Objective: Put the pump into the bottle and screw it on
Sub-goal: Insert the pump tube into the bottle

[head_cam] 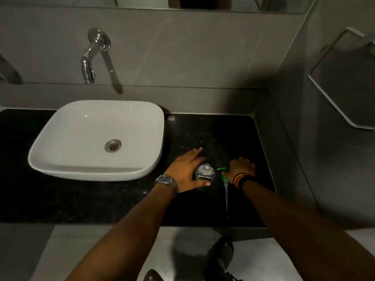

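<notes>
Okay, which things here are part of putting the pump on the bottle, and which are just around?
Part of the job:
bottle, gripped by the left hand
green pump, under the right hand

Just around:
white basin
wall tap
black counter

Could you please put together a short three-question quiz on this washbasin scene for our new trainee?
1. True or false: the green pump is already screwed onto the bottle.
2. Which hand is on the bottle? A) left hand B) right hand C) neither
3. Fill in: the bottle stands on the black countertop, to the ____ of the white basin.

Key:
1. False. The bottle's neck is open, and the pump is beside it in the right hand, its clear tube trailing toward the counter's front edge.
2. A
3. right
</notes>
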The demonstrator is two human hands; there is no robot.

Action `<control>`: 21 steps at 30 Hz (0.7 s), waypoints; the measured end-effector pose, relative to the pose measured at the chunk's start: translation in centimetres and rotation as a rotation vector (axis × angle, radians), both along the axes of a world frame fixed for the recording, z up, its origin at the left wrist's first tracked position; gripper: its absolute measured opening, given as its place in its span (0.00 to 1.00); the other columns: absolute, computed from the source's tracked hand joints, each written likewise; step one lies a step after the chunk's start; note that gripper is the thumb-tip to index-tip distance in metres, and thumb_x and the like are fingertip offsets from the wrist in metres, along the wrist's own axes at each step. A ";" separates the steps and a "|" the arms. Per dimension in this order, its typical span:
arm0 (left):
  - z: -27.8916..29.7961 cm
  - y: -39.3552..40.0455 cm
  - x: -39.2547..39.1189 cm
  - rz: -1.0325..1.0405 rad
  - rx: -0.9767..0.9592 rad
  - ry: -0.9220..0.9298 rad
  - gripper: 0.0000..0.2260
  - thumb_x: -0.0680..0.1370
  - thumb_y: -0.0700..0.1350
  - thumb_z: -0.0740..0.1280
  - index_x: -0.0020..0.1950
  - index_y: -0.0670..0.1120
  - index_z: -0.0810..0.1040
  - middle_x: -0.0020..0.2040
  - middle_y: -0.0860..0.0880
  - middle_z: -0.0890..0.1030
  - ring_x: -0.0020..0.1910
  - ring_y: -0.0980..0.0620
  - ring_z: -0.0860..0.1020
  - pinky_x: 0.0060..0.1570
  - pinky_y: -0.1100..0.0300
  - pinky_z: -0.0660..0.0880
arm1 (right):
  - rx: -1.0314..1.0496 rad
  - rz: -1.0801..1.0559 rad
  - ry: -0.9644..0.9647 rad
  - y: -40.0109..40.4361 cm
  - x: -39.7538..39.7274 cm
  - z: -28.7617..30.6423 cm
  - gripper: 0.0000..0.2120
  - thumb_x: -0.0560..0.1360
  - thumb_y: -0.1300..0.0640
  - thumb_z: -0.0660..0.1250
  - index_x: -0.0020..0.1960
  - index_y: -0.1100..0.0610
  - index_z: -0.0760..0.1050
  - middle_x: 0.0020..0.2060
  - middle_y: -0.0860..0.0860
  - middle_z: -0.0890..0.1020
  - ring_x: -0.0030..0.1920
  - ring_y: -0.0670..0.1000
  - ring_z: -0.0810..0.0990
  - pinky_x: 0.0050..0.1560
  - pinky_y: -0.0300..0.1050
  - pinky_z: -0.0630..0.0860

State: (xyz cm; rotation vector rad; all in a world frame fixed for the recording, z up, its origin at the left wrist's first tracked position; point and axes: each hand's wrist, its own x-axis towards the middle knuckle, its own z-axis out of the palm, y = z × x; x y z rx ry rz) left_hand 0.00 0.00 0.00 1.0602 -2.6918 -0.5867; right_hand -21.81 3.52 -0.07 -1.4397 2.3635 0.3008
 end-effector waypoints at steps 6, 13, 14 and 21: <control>-0.4 0.0 -0.9 0.110 0.130 0.036 0.29 0.71 0.64 0.73 0.67 0.51 0.78 0.70 0.48 0.75 0.71 0.46 0.70 0.71 0.51 0.66 | 0.053 -0.100 -0.073 -0.3 0.1 -0.9 0.33 0.66 0.39 0.74 0.66 0.54 0.74 0.69 0.58 0.73 0.70 0.63 0.69 0.69 0.57 0.66; -0.9 -0.3 -0.9 0.142 0.199 0.027 0.30 0.70 0.62 0.74 0.68 0.50 0.78 0.72 0.48 0.73 0.73 0.46 0.68 0.73 0.50 0.64 | -0.264 -0.284 -0.434 -2.0 -1.1 1.6 0.22 0.64 0.41 0.77 0.45 0.59 0.83 0.46 0.58 0.85 0.50 0.60 0.83 0.54 0.56 0.80; -0.9 -0.3 -0.9 0.153 0.206 0.032 0.30 0.70 0.62 0.74 0.69 0.51 0.78 0.72 0.48 0.73 0.73 0.47 0.68 0.73 0.52 0.64 | -0.382 -0.317 -0.526 -2.1 -1.2 2.7 0.17 0.64 0.43 0.78 0.36 0.58 0.82 0.36 0.56 0.84 0.40 0.56 0.83 0.47 0.54 0.81; -1.0 0.3 -0.7 0.180 0.225 0.063 0.30 0.71 0.63 0.74 0.69 0.52 0.77 0.70 0.48 0.75 0.72 0.46 0.68 0.73 0.53 0.64 | -0.997 -0.248 -0.753 -0.9 -1.0 8.4 0.22 0.73 0.50 0.73 0.25 0.59 0.73 0.25 0.56 0.72 0.28 0.52 0.70 0.34 0.47 0.72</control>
